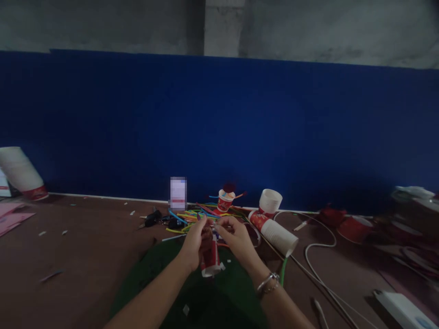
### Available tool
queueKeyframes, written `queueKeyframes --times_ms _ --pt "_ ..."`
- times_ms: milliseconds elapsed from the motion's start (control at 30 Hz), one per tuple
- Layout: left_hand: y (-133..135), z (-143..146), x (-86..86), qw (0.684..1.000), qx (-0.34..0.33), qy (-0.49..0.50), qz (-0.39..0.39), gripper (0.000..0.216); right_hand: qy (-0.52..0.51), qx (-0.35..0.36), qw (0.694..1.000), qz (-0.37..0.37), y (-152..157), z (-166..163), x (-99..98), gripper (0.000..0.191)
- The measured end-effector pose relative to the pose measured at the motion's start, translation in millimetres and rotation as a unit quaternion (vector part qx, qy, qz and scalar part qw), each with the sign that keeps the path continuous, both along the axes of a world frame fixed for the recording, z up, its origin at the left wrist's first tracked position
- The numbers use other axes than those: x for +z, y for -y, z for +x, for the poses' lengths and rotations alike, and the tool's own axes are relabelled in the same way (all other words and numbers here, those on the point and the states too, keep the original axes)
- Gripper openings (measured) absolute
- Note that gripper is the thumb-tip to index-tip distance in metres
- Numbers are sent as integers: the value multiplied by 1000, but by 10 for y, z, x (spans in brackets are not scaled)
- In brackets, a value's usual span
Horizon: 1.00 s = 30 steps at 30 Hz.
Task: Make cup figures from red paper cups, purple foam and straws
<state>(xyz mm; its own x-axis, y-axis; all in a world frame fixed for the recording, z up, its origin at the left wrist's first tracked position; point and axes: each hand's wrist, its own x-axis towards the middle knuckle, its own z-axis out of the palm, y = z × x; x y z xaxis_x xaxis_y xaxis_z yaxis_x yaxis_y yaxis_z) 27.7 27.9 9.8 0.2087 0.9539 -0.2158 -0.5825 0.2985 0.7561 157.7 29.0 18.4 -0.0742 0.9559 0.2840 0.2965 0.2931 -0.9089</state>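
Observation:
Near the middle of the head view, a red and white paper cup (210,259) hangs tilted over a dark green mat, its white rim toward me. My left hand (192,242) is closed around the cup's left side. Beside it, my right hand (236,235) has thumb and fingertips pinched together at the cup's far end; what lies between them is too small to make out. Just beyond both hands lies a pile of coloured pipe cleaners (192,217). Behind that stands a small decorated paper cup (226,201) with coloured strips sticking out.
A stack of paper cups (279,235) lies to the right, near upright cups (270,201). White cables (317,246) curve over the brown table (85,256). Keys (151,218) and a phone (178,193) are at the back. More cups (22,173) lean at far left.

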Motion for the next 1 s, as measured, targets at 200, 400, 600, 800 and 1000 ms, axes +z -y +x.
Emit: queueKeyframes --times_ms 200,400,600,800,1000 --pt "25 20 2 1000 -25 13 13 38 1 -33 997 76 71 -40 22 11" --pt "-6 6 -49 999 -2 15 31 35 120 -70 959 247 203 -110 104 9" --pt "7 -33 36 996 -39 76 18 28 180 12 965 192 261 -161 115 12" --pt "45 10 37 992 -83 98 -8 27 192 26 974 120 211 -145 84 12" --pt "71 28 39 992 -96 75 -35 26 206 17 972 114 202 -146 55 15"
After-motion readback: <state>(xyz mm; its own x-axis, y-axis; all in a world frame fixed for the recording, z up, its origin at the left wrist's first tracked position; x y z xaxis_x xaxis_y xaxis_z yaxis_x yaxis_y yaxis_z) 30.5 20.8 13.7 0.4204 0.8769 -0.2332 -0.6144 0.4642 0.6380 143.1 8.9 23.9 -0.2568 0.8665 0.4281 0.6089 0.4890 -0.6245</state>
